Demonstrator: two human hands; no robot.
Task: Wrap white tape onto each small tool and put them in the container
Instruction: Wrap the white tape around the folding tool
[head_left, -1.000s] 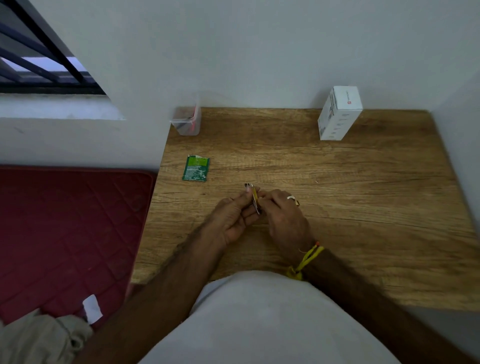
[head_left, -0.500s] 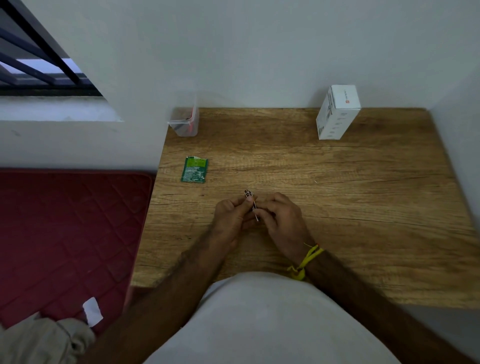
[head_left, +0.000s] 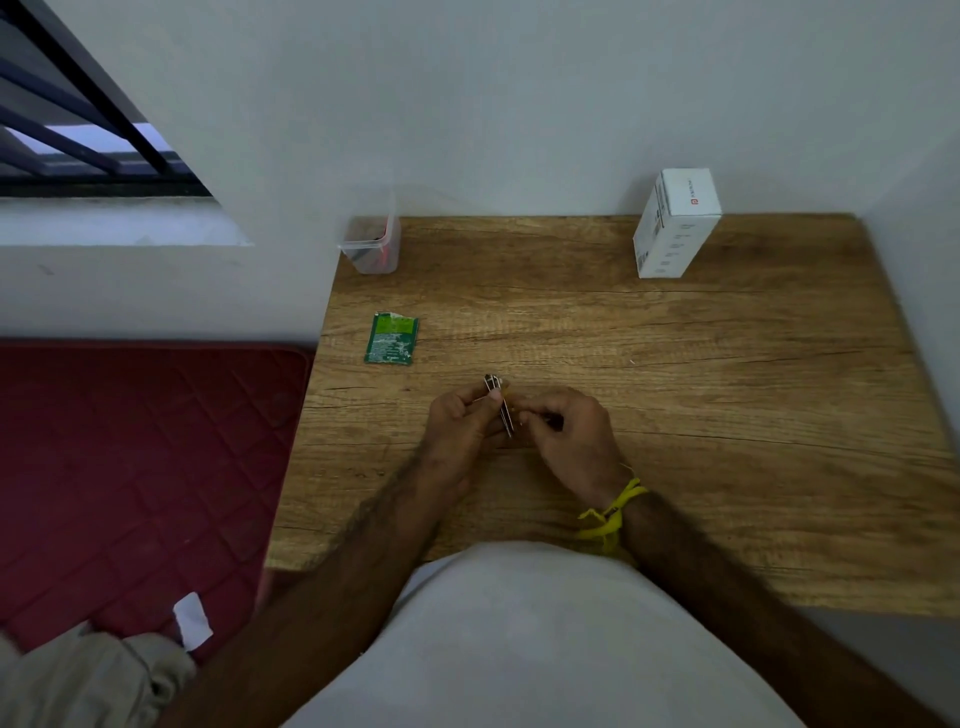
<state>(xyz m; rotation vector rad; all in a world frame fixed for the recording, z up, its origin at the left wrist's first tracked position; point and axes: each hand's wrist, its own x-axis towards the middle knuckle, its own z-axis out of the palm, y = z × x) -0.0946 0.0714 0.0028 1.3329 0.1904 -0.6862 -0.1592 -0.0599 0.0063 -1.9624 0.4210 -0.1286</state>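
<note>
Over the middle of the wooden table (head_left: 675, 395), my left hand (head_left: 462, 423) pinches a small slim metal tool (head_left: 500, 402) that points away from me. My right hand (head_left: 569, 434) is close beside it on the right, fingers curled and pinching something thin at the tool's near end; whether that is tape I cannot tell. A clear plastic container (head_left: 371, 247) stands at the table's far left corner against the wall, with dark and red items inside.
A green sachet (head_left: 392, 338) lies flat on the table between the container and my hands. A white box (head_left: 675, 223) stands upright at the far right by the wall. A red mattress (head_left: 130, 467) lies left of the table.
Both hands have stayed together at the table's middle and shifted slightly; the tool has turned a little in my fingers, its near end moving toward my right hand.
</note>
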